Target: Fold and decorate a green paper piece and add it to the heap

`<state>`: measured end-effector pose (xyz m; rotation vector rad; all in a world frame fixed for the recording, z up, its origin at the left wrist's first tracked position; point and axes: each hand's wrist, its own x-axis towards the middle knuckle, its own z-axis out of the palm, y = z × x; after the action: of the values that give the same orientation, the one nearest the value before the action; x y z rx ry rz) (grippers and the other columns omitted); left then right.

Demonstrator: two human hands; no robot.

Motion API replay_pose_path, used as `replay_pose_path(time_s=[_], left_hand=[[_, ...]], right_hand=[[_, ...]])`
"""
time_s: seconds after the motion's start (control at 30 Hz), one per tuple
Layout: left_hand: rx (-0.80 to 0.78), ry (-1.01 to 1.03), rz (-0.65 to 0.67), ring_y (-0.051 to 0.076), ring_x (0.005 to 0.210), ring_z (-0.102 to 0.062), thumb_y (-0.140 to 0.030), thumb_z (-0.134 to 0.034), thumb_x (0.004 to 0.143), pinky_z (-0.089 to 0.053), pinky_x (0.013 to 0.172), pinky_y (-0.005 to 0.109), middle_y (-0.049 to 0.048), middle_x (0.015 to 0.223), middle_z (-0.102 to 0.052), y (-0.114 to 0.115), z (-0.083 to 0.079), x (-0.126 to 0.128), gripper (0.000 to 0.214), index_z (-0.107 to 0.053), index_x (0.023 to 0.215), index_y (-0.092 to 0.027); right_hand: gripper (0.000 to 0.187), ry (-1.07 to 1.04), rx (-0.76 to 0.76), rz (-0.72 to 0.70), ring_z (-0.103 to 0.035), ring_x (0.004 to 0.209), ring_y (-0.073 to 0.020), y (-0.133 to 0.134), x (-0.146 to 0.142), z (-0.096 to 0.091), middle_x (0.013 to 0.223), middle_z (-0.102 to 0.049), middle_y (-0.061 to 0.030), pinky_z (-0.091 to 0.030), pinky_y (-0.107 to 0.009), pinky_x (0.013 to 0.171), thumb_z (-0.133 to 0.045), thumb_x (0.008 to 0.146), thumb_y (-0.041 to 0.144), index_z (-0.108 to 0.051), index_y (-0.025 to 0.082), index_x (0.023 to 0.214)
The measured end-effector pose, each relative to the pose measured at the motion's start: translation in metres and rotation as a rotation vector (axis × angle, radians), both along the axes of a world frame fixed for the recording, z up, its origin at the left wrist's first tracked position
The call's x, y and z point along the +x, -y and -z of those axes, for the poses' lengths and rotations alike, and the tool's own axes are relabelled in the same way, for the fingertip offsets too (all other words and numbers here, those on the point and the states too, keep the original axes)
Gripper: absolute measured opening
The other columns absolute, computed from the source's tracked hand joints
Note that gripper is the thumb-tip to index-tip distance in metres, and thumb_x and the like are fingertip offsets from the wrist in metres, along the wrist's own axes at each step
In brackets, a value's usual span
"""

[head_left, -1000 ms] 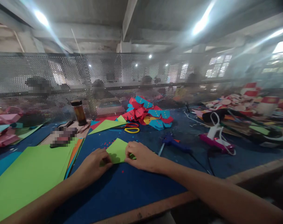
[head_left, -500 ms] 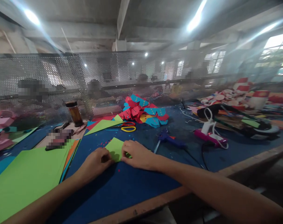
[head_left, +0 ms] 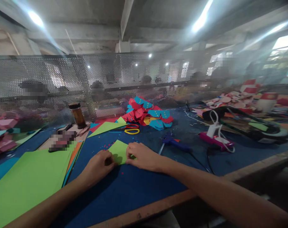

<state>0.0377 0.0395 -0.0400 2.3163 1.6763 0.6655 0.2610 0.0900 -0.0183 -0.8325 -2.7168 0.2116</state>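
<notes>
A small piece of light green paper [head_left: 120, 152] lies on the blue tabletop between my two hands. My left hand [head_left: 100, 166] pinches its near left edge, thumb and fingers pressed together. Opposite it, my right hand [head_left: 144, 157] grips the right side of the same paper, fingers curled, partly covering it. Just beyond the paper are scissors [head_left: 131, 129] with red and yellow handles. To the right of my right hand lies a blue glue gun [head_left: 175, 143] with a black cord.
Green sheets [head_left: 32, 177] are stacked at left, near a jar of brown liquid [head_left: 77, 116]. Folded red and blue paper pieces [head_left: 144, 114] form a heap by the perforated metal screen [head_left: 125, 72]. Rightward sits a magenta power strip [head_left: 216, 141] with white plugs. People show dimly behind the screen.
The whole view has shifted slightly, so things appear a little further right. Both hands keep their hold on the green paper.
</notes>
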Motion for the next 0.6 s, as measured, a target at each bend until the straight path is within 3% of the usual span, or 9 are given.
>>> replay_pose_path(time_s=[0.33, 0.6], left_hand=[[0.092, -0.043, 0.028, 0.018, 0.070, -0.053, -0.032, -0.054, 0.085, -0.036, 0.065, 0.030, 0.0015, 0.070, -0.060, 0.0061, -0.0025, -0.0020, 0.021, -0.055, 0.068, -0.020], [0.047, -0.055, 0.021, 0.018, 0.071, -0.053, -0.032, -0.050, 0.087, -0.036, 0.065, 0.030, 0.0021, 0.071, -0.061, 0.0061, -0.0037, -0.0047, 0.022, -0.055, 0.069, -0.020]], right_hand=[[0.016, 0.009, 0.015, -0.023, -0.057, 0.093, -0.0195, -0.0007, 0.0011, -0.0028, 0.096, -0.063, -0.0046, -0.038, -0.030, 0.080, -0.068, 0.085, 0.033, -0.066, 0.017, 0.084], [0.015, 0.031, -0.008, -0.003, -0.057, 0.094, -0.0200, -0.0023, 0.0036, -0.0060, 0.099, -0.063, -0.0054, -0.038, -0.031, 0.079, -0.066, 0.086, 0.032, -0.066, 0.017, 0.085]])
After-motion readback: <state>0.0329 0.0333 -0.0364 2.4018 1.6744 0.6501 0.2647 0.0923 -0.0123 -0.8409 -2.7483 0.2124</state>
